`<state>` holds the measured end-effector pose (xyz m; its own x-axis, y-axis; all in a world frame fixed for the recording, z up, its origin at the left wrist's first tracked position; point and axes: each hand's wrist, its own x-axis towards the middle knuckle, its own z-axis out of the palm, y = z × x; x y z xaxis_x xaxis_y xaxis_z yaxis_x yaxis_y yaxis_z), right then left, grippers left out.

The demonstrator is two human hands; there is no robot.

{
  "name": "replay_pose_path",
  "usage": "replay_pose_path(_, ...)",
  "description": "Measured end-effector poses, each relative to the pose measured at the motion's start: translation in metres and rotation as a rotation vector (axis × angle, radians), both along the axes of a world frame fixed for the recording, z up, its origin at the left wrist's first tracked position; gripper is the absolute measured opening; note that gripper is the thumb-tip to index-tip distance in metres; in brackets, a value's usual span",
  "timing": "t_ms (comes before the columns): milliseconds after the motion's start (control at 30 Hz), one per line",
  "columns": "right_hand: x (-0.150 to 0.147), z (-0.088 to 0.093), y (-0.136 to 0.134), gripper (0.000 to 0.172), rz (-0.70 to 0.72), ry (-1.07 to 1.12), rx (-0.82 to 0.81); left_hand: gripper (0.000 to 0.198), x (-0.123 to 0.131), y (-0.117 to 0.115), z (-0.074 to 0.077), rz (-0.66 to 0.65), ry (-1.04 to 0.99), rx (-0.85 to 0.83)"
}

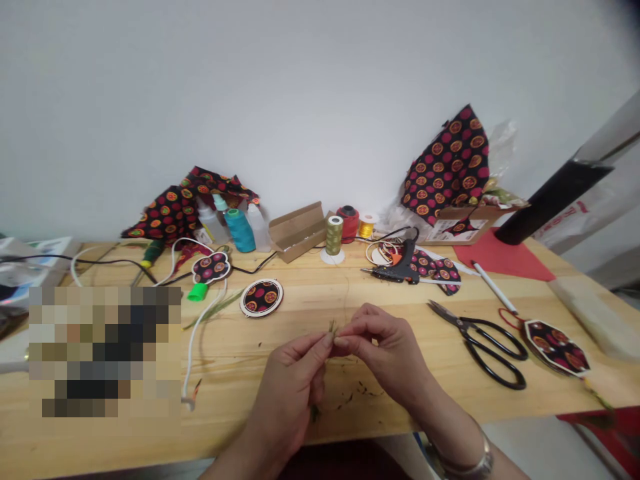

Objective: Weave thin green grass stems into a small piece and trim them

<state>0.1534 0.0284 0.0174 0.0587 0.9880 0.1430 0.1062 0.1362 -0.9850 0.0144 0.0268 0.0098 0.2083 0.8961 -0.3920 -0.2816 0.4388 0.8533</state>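
Note:
My left hand (295, 387) and my right hand (385, 350) meet over the middle of the wooden table (240, 373), fingertips pinched together. Between them sits a small tuft of olive-green thread (332, 328), its short ends sticking up. A thin strand runs from it toward the olive thread spool (333, 237) at the back. Both hands are closed in a pinch on the tuft. Small thread scraps (357, 393) lie on the wood below my hands.
Black scissors (483, 340) lie right of my hands, beside an octagonal fabric piece (556, 345) and a white pen (493, 285). A black glue gun (400, 265), an oval fabric piece (261, 297), bottles (239, 229), patterned cloth (450, 167) and a white cable (197, 333) crowd the back.

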Motion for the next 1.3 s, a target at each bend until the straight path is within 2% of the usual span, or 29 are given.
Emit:
replay_pose_path(267, 0.0, -0.001, 0.003, 0.007, -0.052, -0.038, 0.029, 0.024, 0.0, -0.002, 0.0, -0.007, 0.072, 0.038)
replay_pose_path(333, 0.0, -0.002, 0.003, 0.003, -0.052, 0.01, -0.02, 0.023, 0.0, -0.002, 0.001, 0.0, 0.07, 0.031)
replay_pose_path(433, 0.001, -0.004, 0.003, 0.018, -0.026, 0.156, -0.174, 0.021, 0.0, -0.001, 0.002, 0.021, 0.059, 0.024)
replay_pose_path(567, 0.002, -0.006, 0.002, 0.026, 0.155, 0.366, -0.402, 0.023, -0.002, -0.001, 0.0, 0.002, 0.06, 0.043)
replay_pose_path(633, 0.001, -0.009, 0.002, 0.025, 0.249, 0.418, -0.463, 0.027, -0.003, -0.002, -0.001, -0.026, 0.077, 0.06)
replay_pose_path(700, 0.001, -0.012, 0.002, 0.023, 0.279, 0.438, -0.486, 0.03, -0.003, -0.003, -0.002, -0.046, 0.109, 0.076)
replay_pose_path(933, -0.003, -0.015, 0.004, 0.017, 0.258, 0.506, -0.458, 0.028, -0.005, -0.003, -0.003, -0.081, 0.145, 0.09)
replay_pose_path(1033, -0.003, -0.013, 0.004, 0.013, 0.241, 0.477, -0.402, 0.025, -0.006, -0.003, 0.001, -0.091, 0.072, 0.065)
replay_pose_path(1167, -0.003, -0.008, 0.006, 0.015, 0.13, 0.378, -0.341, 0.024, -0.005, -0.004, 0.004, -0.094, -0.08, -0.023)
replay_pose_path(1300, -0.003, -0.002, 0.008, 0.016, 0.062, 0.308, -0.295, 0.023, -0.003, -0.003, 0.003, -0.07, -0.119, -0.073)
